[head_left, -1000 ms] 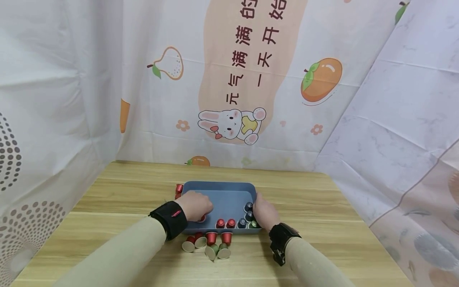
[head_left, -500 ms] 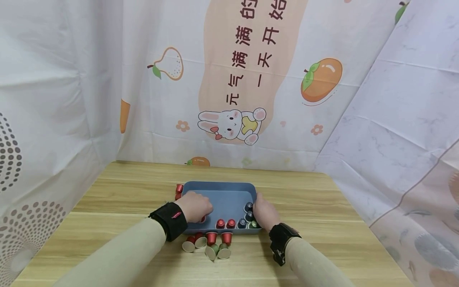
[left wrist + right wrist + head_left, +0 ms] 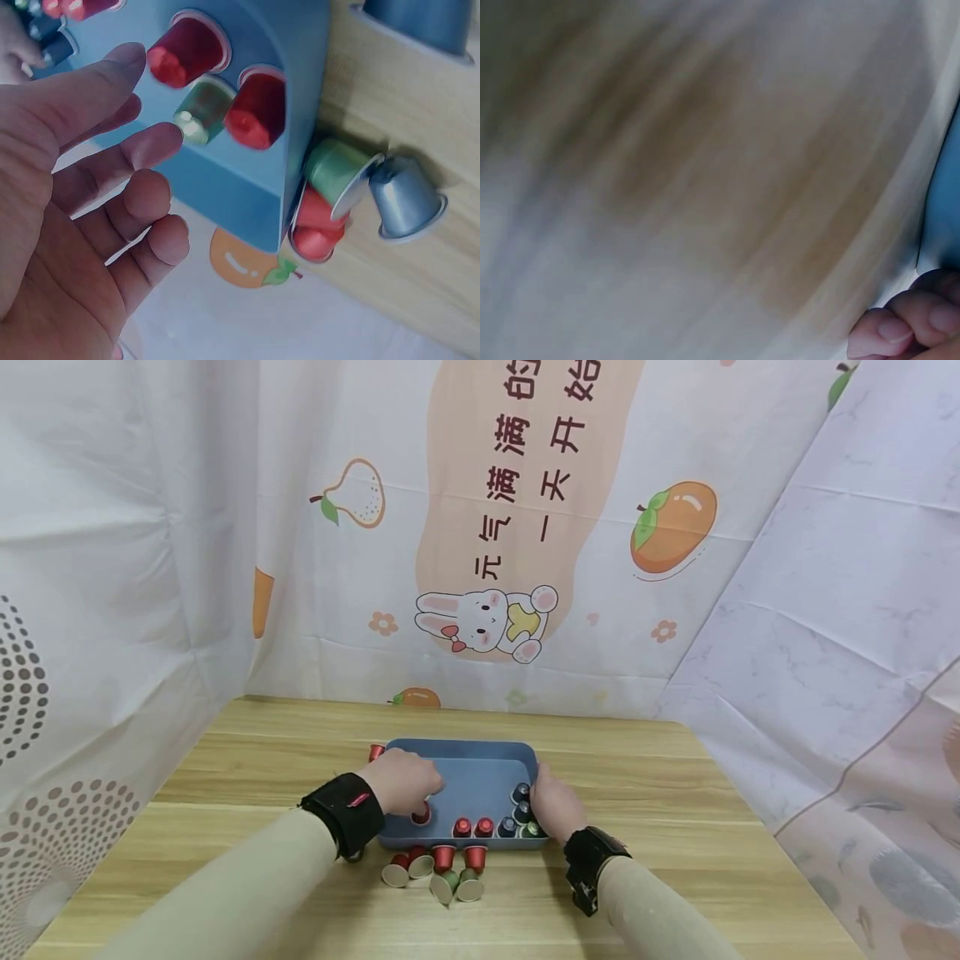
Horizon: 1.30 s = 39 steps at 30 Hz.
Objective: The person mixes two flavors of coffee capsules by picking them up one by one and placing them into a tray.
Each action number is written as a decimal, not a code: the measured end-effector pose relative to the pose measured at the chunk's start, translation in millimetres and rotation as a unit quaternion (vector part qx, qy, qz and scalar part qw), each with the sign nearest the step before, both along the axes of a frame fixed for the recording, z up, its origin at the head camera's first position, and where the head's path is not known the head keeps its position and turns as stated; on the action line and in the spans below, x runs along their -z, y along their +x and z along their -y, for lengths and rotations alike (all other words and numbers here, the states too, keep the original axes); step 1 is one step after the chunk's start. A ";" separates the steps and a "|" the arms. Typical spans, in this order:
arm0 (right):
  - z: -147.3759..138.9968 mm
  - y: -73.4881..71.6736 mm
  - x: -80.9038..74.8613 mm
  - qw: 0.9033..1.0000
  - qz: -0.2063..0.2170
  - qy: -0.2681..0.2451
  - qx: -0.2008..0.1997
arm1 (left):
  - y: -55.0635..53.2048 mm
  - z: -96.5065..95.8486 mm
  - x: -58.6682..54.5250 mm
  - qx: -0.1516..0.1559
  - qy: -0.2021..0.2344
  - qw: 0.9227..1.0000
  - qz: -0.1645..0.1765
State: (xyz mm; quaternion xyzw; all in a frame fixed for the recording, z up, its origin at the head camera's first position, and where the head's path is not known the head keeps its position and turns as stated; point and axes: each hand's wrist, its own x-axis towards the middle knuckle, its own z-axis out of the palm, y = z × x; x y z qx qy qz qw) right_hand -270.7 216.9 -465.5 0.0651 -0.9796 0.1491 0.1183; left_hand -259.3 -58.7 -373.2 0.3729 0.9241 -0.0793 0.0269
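Note:
My left hand (image 3: 402, 782) hovers over the left side of a blue tray (image 3: 478, 781). Its fingers are loosely bent and hold nothing; in the left wrist view the thumb tip is right at a red coffee capsule (image 3: 187, 52). A second red capsule (image 3: 256, 111) and a green capsule (image 3: 202, 111) stand beside it in the tray corner. At the tray's right wall, my right hand (image 3: 557, 806) grips the rim, its curled fingers (image 3: 892, 330) outside the wall. Red capsules (image 3: 462, 827), dark blue capsules (image 3: 522, 812) and a green one (image 3: 532, 829) line the tray's front and right sides.
In front of the tray lie several red capsules (image 3: 444, 858) and two green ones (image 3: 469, 885). Left of it are another red capsule (image 3: 377, 751) and, in the left wrist view, a green capsule (image 3: 335, 171) and blue capsule (image 3: 405, 196). A printed curtain (image 3: 480, 685) backs the wooden table (image 3: 622, 760).
My left hand has let go of the red capsule, now standing in the tray, and has shifted slightly left and up. The right hand stays at the tray's right rim.

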 end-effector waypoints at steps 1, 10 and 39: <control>0.0 0.2 -0.4 1.000 0.001 0.000 0.000 | 0.3 0.8 -2.7 -0.004 0.004 1.000 0.004; -1.1 0.9 -0.3 1.000 0.007 0.001 -0.002 | 7.1 16.0 -23.5 -0.017 0.029 0.999 0.013; -1.4 2.7 -0.6 1.000 -0.003 0.003 -0.013 | 4.8 81.8 -24.5 -0.061 0.035 0.997 0.027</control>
